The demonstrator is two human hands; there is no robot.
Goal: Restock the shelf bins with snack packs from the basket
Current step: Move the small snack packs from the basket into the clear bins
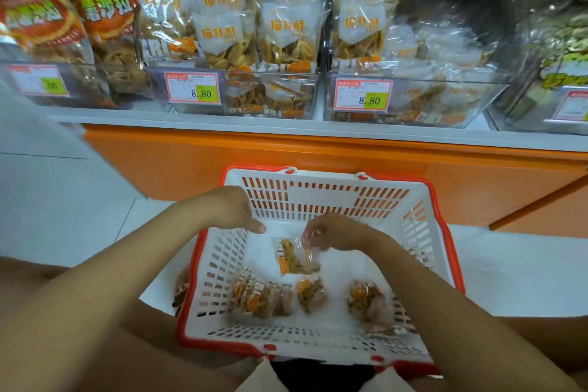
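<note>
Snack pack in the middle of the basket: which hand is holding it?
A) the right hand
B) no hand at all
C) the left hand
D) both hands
A: the right hand pinches the top of the clear snack pack inside the basket, while the left hand hovers beside it and holds nothing.

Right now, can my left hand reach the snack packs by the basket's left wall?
Probably yes. The left hand hovers empty above the open basket, and nothing covers those packs; the right hand pinches a separate pack beside them.
</note>
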